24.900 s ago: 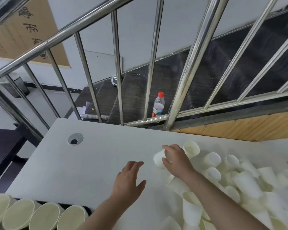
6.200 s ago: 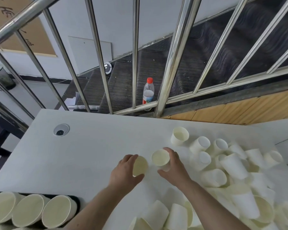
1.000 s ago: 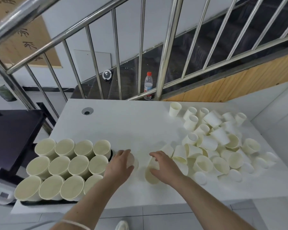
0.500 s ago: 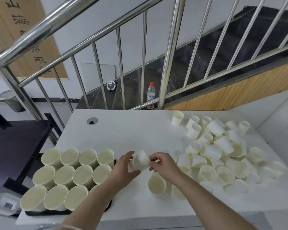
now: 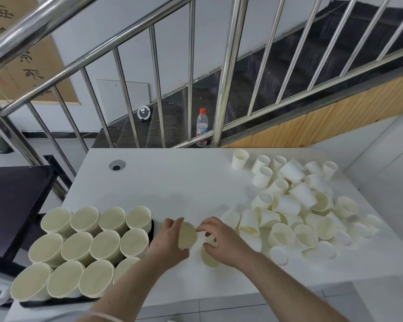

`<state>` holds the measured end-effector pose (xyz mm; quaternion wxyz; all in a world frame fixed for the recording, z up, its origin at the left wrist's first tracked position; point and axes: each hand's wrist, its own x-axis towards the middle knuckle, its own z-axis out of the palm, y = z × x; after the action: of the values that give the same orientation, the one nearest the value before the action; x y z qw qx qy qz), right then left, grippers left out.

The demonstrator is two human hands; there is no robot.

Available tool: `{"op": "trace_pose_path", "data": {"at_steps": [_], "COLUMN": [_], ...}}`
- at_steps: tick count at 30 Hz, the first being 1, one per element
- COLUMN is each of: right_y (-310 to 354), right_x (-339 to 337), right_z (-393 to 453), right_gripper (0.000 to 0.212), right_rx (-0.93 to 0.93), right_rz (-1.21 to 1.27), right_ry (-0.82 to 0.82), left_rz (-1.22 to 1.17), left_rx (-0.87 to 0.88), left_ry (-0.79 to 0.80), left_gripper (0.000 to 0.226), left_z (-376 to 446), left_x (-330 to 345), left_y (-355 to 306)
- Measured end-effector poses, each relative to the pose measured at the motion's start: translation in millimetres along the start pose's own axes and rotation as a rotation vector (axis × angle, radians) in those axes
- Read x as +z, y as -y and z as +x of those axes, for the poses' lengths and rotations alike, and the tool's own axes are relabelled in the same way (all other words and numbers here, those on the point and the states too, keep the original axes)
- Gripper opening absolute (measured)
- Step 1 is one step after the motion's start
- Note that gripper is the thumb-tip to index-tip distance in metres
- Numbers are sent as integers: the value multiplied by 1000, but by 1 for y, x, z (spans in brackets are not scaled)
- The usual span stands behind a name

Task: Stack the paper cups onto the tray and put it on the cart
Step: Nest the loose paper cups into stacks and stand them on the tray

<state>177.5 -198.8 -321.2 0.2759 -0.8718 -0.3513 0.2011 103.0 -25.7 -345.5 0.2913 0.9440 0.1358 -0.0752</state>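
Twelve stacks counted: paper cup stacks [image 5: 105, 245] stand mouth-up on the tray [image 5: 152, 231], three rows of four; the nearest-right stack is partly hidden by the left forearm.
Step in hand: judged to be nesting loose cups into a short stack before it goes to the tray.
Left hand: left hand [image 5: 166, 240] grasps a tilted cup [image 5: 187, 235], fingers curled round its wall, mouth turned toward the camera.
Right hand: right hand [image 5: 221, 240] is curled over a second cup [image 5: 209, 257] that sits mouth-up on the bench [image 5: 184, 182]; thumb and fingers appear to pinch its rim, though the contact is partly hidden.
Method advised: line the base of one cup squarely over the mouth of the other, seat it with light pressure, and avoid squeezing the thin walls, which would likely buckle.
Tray: dark, at the near-left bench corner, its edge showing just beside the left hand; stack height cannot be told from above.
Loose cups: a heap of cups [image 5: 296, 205] lies on the right of the bench, most on their sides, a few upright, all apparently empty.
Cart: a dark surface [image 5: 14, 196] sits left of the bench; whether it is the cart cannot be confirmed.
Progress: many cups remain unstacked; tray not yet moved.
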Motion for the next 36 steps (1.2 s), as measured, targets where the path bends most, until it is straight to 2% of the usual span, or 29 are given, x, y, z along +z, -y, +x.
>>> {"op": "trace_pose_path", "data": {"at_steps": [6,9,15,26,36], "right_y": [-13,-18,-23,9,69], "right_x": [8,21,38,11,11], "right_z": [-9,-8,-6,-29,-43], "right_gripper": [76,84,74,73,71], "right_rx": [108,130,124,-3,-130], "right_rz": [-299,-370,-381,-275,-235], "right_ry": [179,228,234,-3,-76], "left_rz": [58,65,52,-11,-96], "left_rx": [-53,-46,-40,-25,-23], "left_ry": [26,21,-12,-167,-360], "left_gripper": [73,72,77,82,85], "left_z": [-7,-12,-24,-63,-115], "left_x": [4,5,4,-3,-28], "left_y": [1,2,3,-11,7]}}
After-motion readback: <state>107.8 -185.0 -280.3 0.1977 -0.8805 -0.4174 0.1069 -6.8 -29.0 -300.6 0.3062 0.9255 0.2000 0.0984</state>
